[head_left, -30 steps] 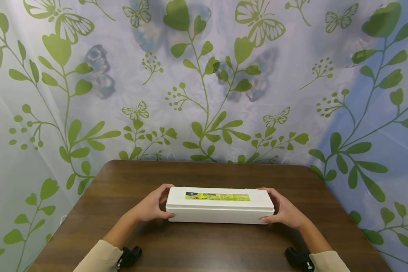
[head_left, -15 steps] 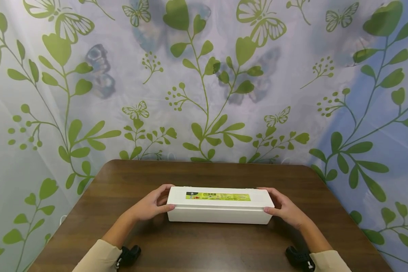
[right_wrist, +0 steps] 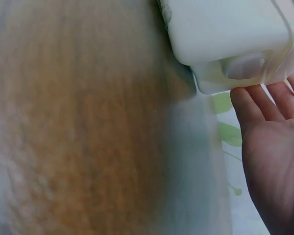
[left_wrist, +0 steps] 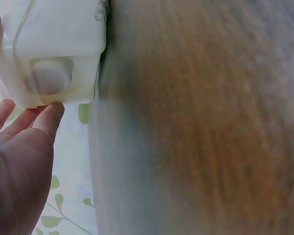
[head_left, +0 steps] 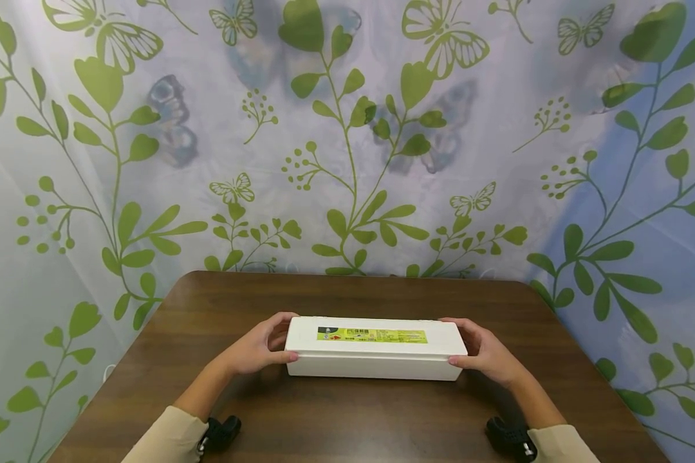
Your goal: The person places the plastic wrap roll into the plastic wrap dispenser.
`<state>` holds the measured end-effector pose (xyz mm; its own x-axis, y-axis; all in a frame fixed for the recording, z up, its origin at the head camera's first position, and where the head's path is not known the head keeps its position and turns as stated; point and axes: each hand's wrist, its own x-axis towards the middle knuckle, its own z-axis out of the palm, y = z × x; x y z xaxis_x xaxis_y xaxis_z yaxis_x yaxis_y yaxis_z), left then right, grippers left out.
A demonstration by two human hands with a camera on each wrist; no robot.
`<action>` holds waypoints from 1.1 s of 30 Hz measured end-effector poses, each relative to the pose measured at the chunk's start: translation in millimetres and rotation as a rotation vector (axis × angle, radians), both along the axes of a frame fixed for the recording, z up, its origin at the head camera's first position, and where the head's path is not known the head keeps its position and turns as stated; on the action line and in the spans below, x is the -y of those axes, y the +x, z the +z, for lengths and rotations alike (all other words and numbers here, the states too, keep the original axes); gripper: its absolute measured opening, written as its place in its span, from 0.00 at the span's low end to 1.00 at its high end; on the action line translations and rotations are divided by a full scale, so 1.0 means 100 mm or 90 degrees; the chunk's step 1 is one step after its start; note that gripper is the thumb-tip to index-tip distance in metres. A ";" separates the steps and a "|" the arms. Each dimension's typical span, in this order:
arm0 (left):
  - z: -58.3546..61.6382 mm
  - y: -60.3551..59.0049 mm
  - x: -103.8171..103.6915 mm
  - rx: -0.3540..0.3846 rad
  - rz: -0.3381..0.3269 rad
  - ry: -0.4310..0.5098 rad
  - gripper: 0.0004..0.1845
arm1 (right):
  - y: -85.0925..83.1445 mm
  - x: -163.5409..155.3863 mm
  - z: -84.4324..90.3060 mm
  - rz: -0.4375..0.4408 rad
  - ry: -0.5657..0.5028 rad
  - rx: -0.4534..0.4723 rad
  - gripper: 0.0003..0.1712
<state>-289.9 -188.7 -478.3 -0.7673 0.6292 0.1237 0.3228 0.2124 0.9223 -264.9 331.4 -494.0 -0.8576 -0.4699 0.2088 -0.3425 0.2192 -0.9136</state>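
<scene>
A long white cling film box (head_left: 376, 366) lies crosswise near the middle of the table in the head view, its lid down. A yellow-green label (head_left: 370, 335) runs along its top. My left hand (head_left: 255, 349) grips the left end, thumb at the lid seam on the front and fingers round the back. The right hand (head_left: 488, 355) holds the opposite end the same way. In the left wrist view, the box's end wall shows a round recess (left_wrist: 51, 76), with fingertips at the back edge. A similar recess (right_wrist: 244, 66) appears in the right wrist view.
The brown wooden table (head_left: 353, 424) has rounded far corners. Behind it hangs a pale curtain (head_left: 347, 161) printed with green leaves and butterflies. Black straps (head_left: 220, 434) with devices sit at both wrists, by beige sleeves (head_left: 168, 437).
Both thumbs have risen from the lower front face of the cling film box to its lid seam. The box has stayed nearly in place.
</scene>
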 end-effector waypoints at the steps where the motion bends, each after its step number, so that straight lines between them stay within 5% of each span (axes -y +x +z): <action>1: -0.01 0.00 0.00 0.001 -0.001 0.003 0.41 | 0.00 0.00 0.00 -0.001 -0.001 0.001 0.42; 17: -0.10 0.01 0.00 0.013 0.007 0.029 0.42 | 0.01 0.01 -0.07 -0.003 -0.019 0.015 0.41; 33: -0.07 0.01 -0.01 0.004 0.001 0.040 0.41 | 0.01 0.01 -0.05 -0.016 -0.023 0.032 0.42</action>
